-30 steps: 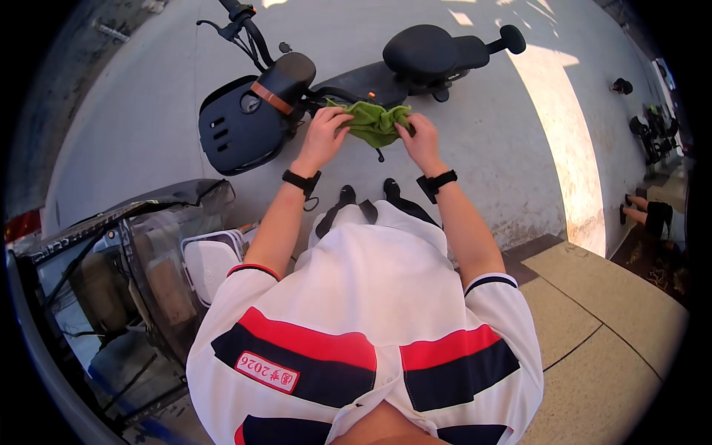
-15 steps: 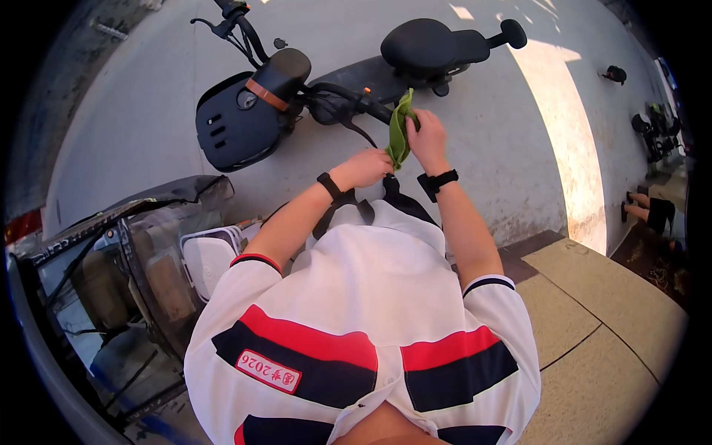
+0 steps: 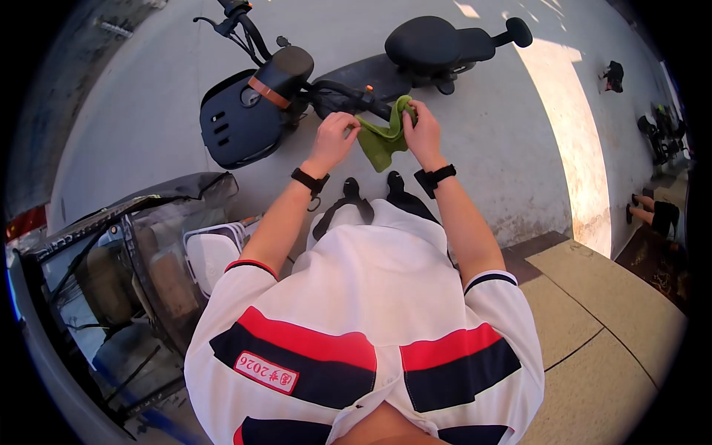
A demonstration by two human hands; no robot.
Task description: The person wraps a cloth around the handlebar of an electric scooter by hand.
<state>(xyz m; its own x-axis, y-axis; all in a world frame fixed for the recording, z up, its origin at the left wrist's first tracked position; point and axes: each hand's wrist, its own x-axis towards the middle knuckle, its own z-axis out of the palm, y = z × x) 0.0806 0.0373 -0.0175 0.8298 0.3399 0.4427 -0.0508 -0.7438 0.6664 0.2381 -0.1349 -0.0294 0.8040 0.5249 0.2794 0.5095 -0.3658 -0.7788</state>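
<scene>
Green cloth: hangs between the two hands, just on the near side of the scooter, its top edge sagging and a loose flap [image 3: 380,152] dropping toward the shoes.
Left hand [image 3: 334,139]: fingertips pinch the cloth's left edge, palm off the fabric.
Right hand [image 3: 423,135]: thumb and fingers close on the bunched right end of the cloth.
Handling the cloth: a light pinch near the edges, hands drawn evenly apart, should flatten the sag; the right end looks the more crumpled and would need the finer finger work.
Scooter handlebar [image 3: 377,109]: runs right behind the cloth; whether they touch, I cannot tell. It is the closest obstacle, so drawing the cloth nearer to the body would lessen the chance of a snag.
Scooter front [image 3: 241,122]: dark and bulky, left of the left hand.
Scooter seat [image 3: 421,41]: beyond the right hand, on the far side.
Shoes [image 3: 396,180]: on the concrete below the cloth, near side.
Clear-covered cart [image 3: 141,259]: near left, beside the left arm; a white panel [image 3: 213,256] stands between them.
Tiled step [image 3: 593,297]: near right.
Another person's legs [image 3: 647,211]: far right, well apart.
</scene>
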